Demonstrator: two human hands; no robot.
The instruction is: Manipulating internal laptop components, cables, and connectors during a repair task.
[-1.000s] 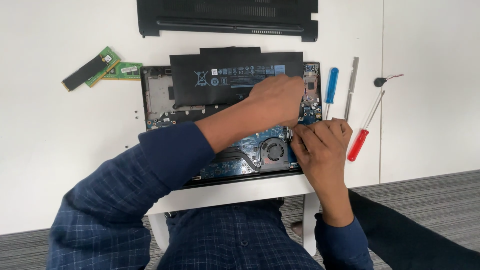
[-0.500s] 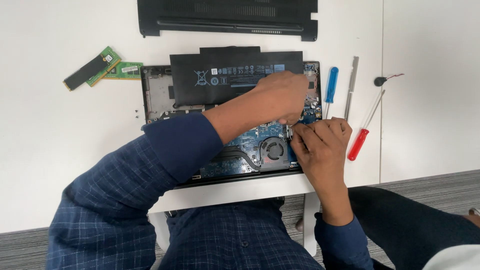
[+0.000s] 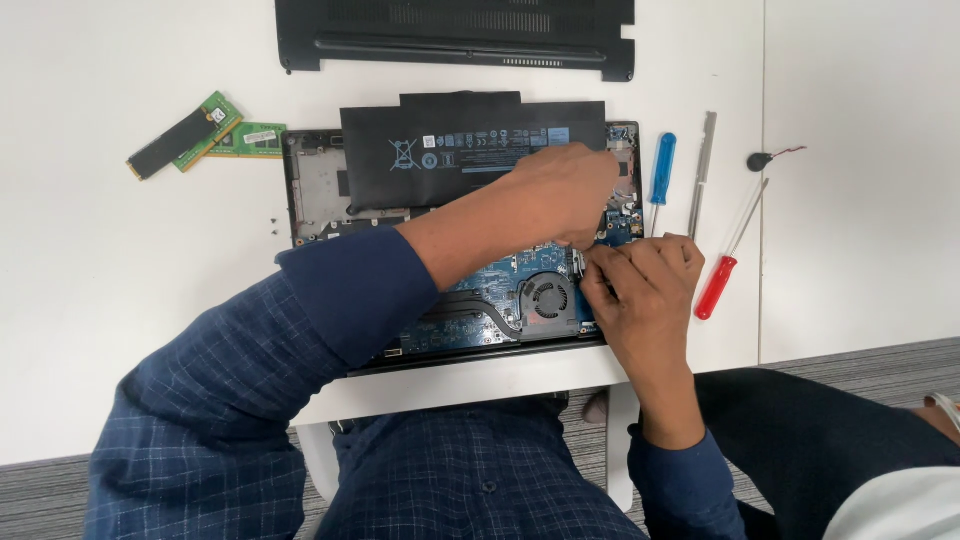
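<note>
Opened laptop (image 3: 440, 300) on a white table (image 3: 120, 300), base removed, seen from above. Nearest, the right hand (image 3: 645, 290) rests at the right edge of the board beside the cooling fan (image 3: 548, 298), fingers curled down onto a small part; whether they pinch anything cannot be told. Just beyond, the left hand (image 3: 565, 190) reaches across the board, its forearm covering the middle of the machine, fingertips pressed down at the right end of the black battery (image 3: 470, 150); its grip is likewise hidden. The two hands nearly touch, apparently so one steadies while the other works. To the right, within reach, lie a red-handled screwdriver (image 3: 722, 272), a metal bar tool (image 3: 700, 175) and a blue-handled screwdriver (image 3: 660, 172). At far left lie memory modules (image 3: 205, 135); farthest, the black base cover (image 3: 455, 35).
</note>
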